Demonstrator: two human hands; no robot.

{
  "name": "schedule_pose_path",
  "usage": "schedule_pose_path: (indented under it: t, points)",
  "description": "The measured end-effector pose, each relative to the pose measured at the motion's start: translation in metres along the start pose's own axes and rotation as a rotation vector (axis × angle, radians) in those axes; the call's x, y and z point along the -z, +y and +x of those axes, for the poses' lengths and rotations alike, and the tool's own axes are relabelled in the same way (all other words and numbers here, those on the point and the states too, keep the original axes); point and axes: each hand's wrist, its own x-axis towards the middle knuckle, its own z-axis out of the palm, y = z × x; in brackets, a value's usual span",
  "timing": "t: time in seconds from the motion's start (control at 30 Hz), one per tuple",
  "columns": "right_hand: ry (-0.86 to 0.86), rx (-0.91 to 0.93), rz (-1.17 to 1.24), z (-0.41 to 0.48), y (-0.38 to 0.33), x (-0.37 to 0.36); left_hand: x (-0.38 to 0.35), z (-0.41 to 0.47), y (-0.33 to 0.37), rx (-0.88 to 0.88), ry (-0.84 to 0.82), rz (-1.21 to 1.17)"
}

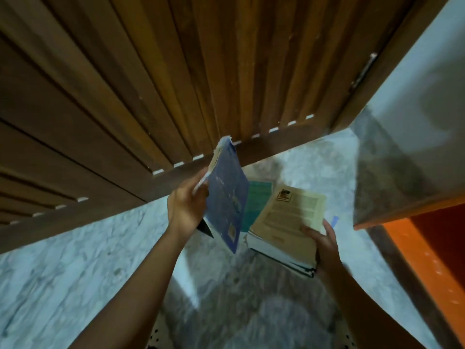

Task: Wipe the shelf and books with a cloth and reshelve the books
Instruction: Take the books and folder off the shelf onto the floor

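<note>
My left hand [185, 205] grips a thin blue book [227, 197] by its left edge and holds it upright and tilted above the floor. My right hand [323, 241] is closed on the lower right corner of a stack of books [286, 245], whose top book has a yellowed printed cover [294, 210]. A teal book [258, 205] lies on the floor behind the two, partly hidden by them. No cloth is in view.
A slatted wooden door [176, 84] fills the upper left, its bottom rail just behind the blue book. The pale marble floor [75, 278] spreads below. An orange shelf edge [425, 250] and a grey wall face [392, 172] stand at the right.
</note>
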Motion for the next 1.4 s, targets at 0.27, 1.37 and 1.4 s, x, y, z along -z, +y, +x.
schedule_pose_path:
  t: [0.27,1.37,1.4]
  points:
    - [-0.093,0.088,-0.084,0.091,0.089,-0.031,-0.054,0.016,-0.084,-0.042,0.128,-0.219]
    - [-0.151,0.181,-0.455,0.228,0.182,-0.015,-0.111,0.002,-0.094,-0.121,0.072,-0.552]
    - [-0.165,0.198,-0.481,0.231,0.184,-0.012,-0.113,0.002,-0.092,-0.118,0.070,-0.569]
